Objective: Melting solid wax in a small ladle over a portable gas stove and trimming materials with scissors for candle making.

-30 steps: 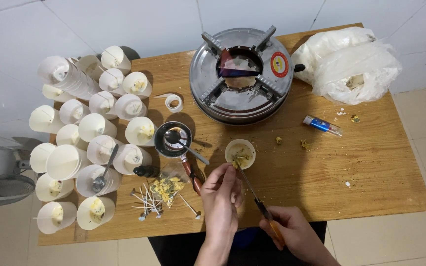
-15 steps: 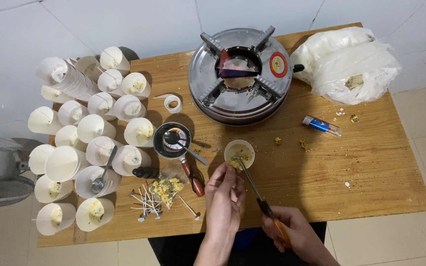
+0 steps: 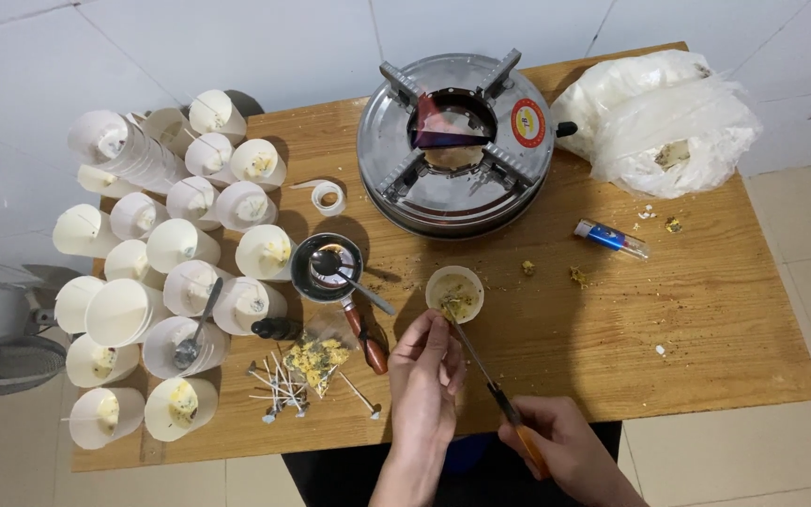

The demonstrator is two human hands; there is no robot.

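I have the left hand (image 3: 427, 371) pinched against the near rim of the small paper cup (image 3: 454, 293), which stands on the wooden counter (image 3: 706, 310) just in front of the round gas stove (image 3: 457, 141). The right hand (image 3: 560, 446) is closed around the orange handle of a long thin tool (image 3: 485, 371), its tip down inside the cup among the yellow flecks. So both grips are occupied: left steadying the cup, right clamped on the tool. I judge the step in hand to be arranging or pressing the dried bits inside the cup. The next move, as I read it, calls for a light, steady tip so the cup does not tilt. To the left sit a small metal pot (image 3: 327, 267) with a spoon in it, a bag of yellow petals (image 3: 314, 357), loose wicks (image 3: 279, 385) and many white paper cups (image 3: 180, 244). A blue lighter (image 3: 610, 238) lies to the right.
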